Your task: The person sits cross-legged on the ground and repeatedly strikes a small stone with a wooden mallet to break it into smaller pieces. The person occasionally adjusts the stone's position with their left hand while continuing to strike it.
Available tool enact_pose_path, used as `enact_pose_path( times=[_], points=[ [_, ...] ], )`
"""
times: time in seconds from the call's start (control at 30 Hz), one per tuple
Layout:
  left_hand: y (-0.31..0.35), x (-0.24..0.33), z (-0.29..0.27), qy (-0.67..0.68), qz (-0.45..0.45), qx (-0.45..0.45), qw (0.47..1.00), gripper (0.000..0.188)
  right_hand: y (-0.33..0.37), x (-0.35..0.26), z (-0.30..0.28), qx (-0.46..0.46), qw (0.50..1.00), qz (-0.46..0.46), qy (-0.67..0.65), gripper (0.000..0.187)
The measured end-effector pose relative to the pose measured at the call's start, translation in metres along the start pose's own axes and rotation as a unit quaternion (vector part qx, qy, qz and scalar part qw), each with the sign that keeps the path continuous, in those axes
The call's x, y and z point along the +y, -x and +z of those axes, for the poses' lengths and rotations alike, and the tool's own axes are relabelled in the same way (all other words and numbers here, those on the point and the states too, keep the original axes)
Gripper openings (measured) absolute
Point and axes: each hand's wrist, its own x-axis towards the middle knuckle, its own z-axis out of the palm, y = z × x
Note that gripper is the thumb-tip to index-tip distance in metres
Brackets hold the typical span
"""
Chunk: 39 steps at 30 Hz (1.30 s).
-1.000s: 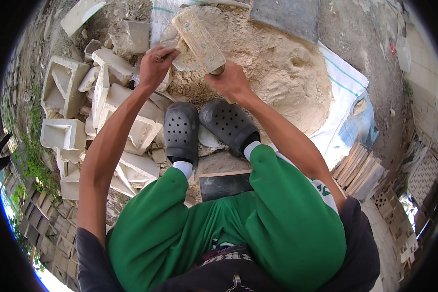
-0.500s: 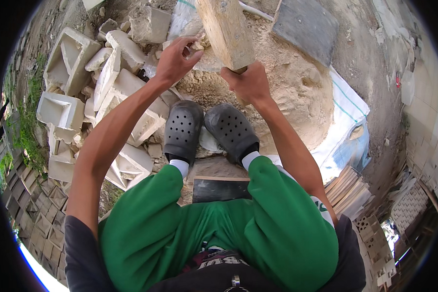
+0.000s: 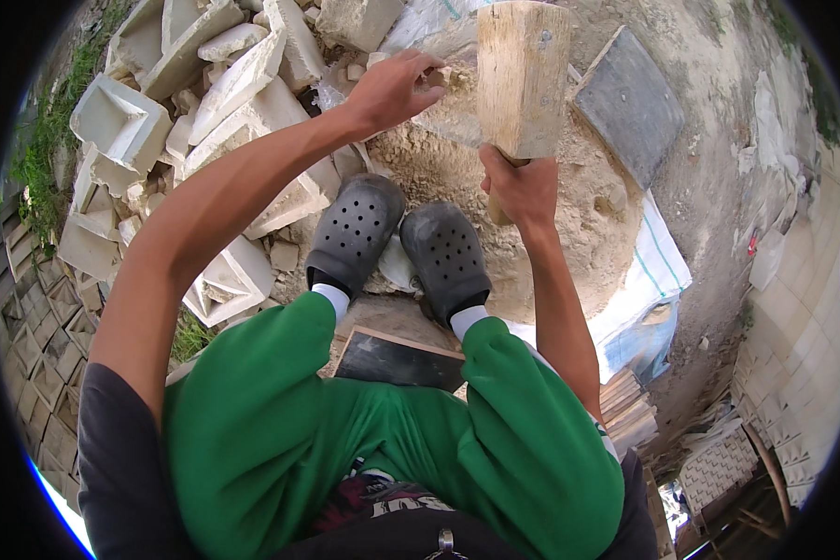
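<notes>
Handle of wooden mallet (image 3: 523,84) gripped by the right hand (image 3: 525,191), fingers closed round it; blocky head held above the heap of crushed pale material (image 3: 607,233). Left hand (image 3: 392,91) bent, thumb and fingers parted, near a pale chunk (image 3: 455,77); whether the chunk is held cannot be told. Heap partly underlain by white sheeting (image 3: 667,257); grey slab (image 3: 630,107) seen at its upper right edge. Broken, hollowed blocks (image 3: 126,121) piled to the left. Grey clogs (image 3: 359,219) planted at the near edge, with a dark board (image 3: 397,359) behind.
</notes>
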Motion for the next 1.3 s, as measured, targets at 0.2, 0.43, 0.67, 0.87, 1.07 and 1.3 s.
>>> enact_pose_path(
  times=[0.2,0.43,0.67,0.87,1.07,1.3],
  points=[
    [-0.001,0.002,0.002,0.032,0.011,0.020,0.999,0.039,-0.009,0.012,0.009,-0.036,0.993,0.080,0.080,0.028],
    [0.003,-0.003,0.002,0.056,-0.059,0.050,0.995,0.037,0.005,-0.018,-0.011,-0.008,0.999,-0.002,0.046,0.037],
    [0.007,-0.006,-0.003,0.012,-0.027,0.076,0.997,0.037,-0.007,0.014,0.009,-0.054,0.981,0.042,0.180,0.029],
    [0.012,-0.009,0.001,0.007,-0.026,0.060,0.998,0.036,0.004,-0.008,-0.018,-0.046,0.990,0.086,0.106,0.038],
    [0.008,-0.007,0.000,0.016,-0.018,0.048,0.999,0.037,0.003,0.024,-0.001,-0.013,0.993,-0.035,0.109,0.035],
    [0.013,-0.015,-0.002,0.042,-0.029,0.050,0.997,0.041,0.014,-0.005,-0.016,-0.052,0.985,0.106,0.122,0.030]
  ],
)
